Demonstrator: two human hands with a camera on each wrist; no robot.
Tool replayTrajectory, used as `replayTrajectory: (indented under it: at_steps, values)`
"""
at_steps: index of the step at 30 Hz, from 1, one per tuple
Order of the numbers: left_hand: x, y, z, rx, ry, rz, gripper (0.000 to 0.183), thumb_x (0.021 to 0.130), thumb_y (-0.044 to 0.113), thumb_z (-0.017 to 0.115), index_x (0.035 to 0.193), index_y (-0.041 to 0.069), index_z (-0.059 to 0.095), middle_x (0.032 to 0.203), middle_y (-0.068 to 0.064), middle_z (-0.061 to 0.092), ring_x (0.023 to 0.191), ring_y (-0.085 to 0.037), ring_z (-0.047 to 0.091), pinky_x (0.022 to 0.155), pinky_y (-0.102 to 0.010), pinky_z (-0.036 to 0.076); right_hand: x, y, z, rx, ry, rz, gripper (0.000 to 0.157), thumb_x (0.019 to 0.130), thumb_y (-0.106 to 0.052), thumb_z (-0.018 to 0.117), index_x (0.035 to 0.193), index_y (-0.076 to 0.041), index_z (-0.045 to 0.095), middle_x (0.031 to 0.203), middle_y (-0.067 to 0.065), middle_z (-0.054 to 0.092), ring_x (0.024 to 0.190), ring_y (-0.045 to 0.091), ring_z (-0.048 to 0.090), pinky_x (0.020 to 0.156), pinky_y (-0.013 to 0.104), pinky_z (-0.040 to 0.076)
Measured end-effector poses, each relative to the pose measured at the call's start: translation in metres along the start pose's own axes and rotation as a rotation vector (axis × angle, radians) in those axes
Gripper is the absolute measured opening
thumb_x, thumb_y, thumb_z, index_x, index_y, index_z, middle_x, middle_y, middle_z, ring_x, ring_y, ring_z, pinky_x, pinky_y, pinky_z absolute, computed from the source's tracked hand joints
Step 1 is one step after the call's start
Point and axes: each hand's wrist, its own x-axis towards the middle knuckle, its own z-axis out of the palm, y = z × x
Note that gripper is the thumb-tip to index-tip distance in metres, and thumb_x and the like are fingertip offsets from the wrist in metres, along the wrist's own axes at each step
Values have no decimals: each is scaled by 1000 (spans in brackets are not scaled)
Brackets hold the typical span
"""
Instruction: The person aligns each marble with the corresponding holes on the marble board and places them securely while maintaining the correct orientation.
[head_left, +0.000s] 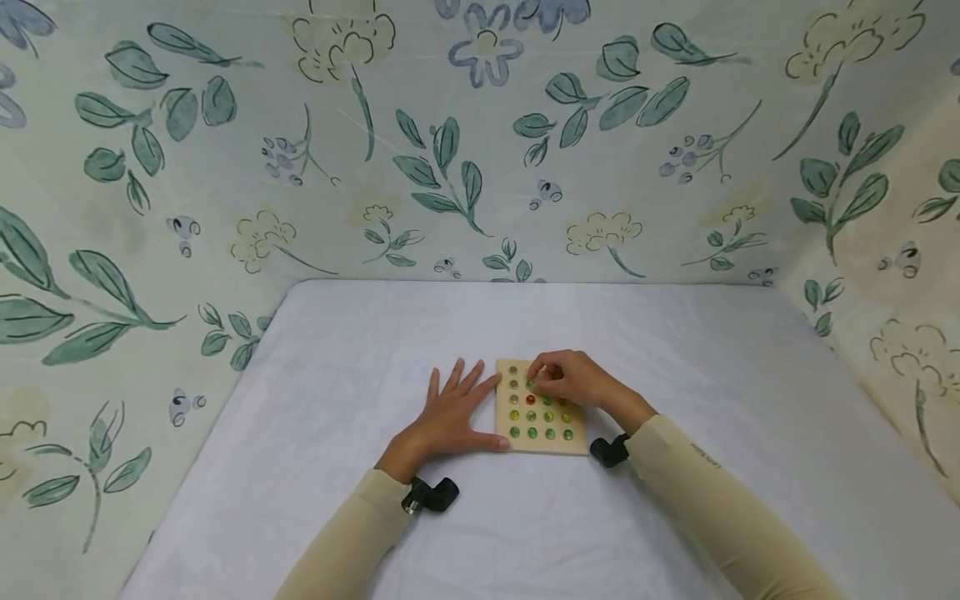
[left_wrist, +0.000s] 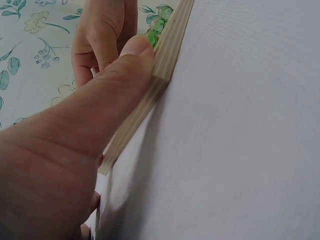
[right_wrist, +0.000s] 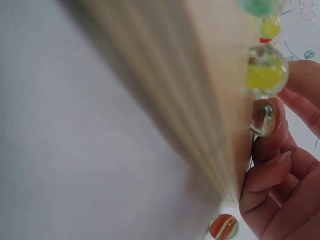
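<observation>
As a wooden board [head_left: 522,424] lies on a white cloth [head_left: 375,350], set with green and yellow marbles [head_left: 532,432] and a red one [head_left: 531,400], a person's right hand [head_left: 574,377] pinches a green marble [head_left: 530,385] near the far edge with curled thumb and finger. The left hand [head_left: 450,414], fingers spread apart, steadies the near-left side, tan sleeves [head_left: 701,483] reaching in before a leaf-patterned backdrop [head_left: 487,142].

Head camera looking down from six o'clock, well back; black wrist cameras [head_left: 441,495] (eight, four) closely facing shared pale rectangular wooden board [head_left: 540,424].
</observation>
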Motion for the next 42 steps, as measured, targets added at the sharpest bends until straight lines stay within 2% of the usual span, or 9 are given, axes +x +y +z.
replayTrajectory:
  at_steps: [9, 16, 20, 28, 42]
  values:
    - [1, 2, 1, 7, 15, 13, 105, 70, 82, 58, 155, 33, 20, 162, -1, 7, 147, -29, -7, 111, -59, -11, -3, 2, -3, -1, -1, 12, 16, 89, -21, 71, 105, -18, 69, 74, 2, 56, 67, 16, 50, 59, 28, 43]
    - [2, 3, -2, 9, 4, 14, 106, 69, 82, 58, 155, 33, 19, 162, -2, 6, 147, -30, -8, 111, -59, -11, -16, 6, -18, -6, 15, -4, 19, 89, -20, 71, 108, -17, 69, 82, 2, 59, 72, 18, 53, 63, 30, 47]
    - [3, 2, -3, 25, 18, 17, 106, 69, 82, 59, 155, 33, 20, 162, -2, 7, 147, -30, -7, 112, -59, -10, -23, 14, -28, -18, 57, -17, 18, 88, -18, 71, 106, -17, 70, 82, 2, 59, 71, 18, 52, 60, 30, 45]
    - [2, 1, -4, 10, 27, 17, 107, 69, 80, 62, 155, 32, 21, 162, -2, 8, 147, -30, -6, 112, -59, -10, -39, 37, -41, -56, 91, 31, 17, 88, -19, 72, 105, -18, 71, 82, 2, 57, 69, 18, 50, 56, 28, 43]
    - [0, 1, 1, -2, 19, 5, 106, 69, 79, 62, 154, 32, 22, 162, -2, 8, 147, -29, -7, 111, -58, -13, -53, 52, -44, -59, 94, 38, 18, 85, -12, 73, 103, -15, 70, 80, 1, 57, 70, 18, 50, 58, 27, 43]
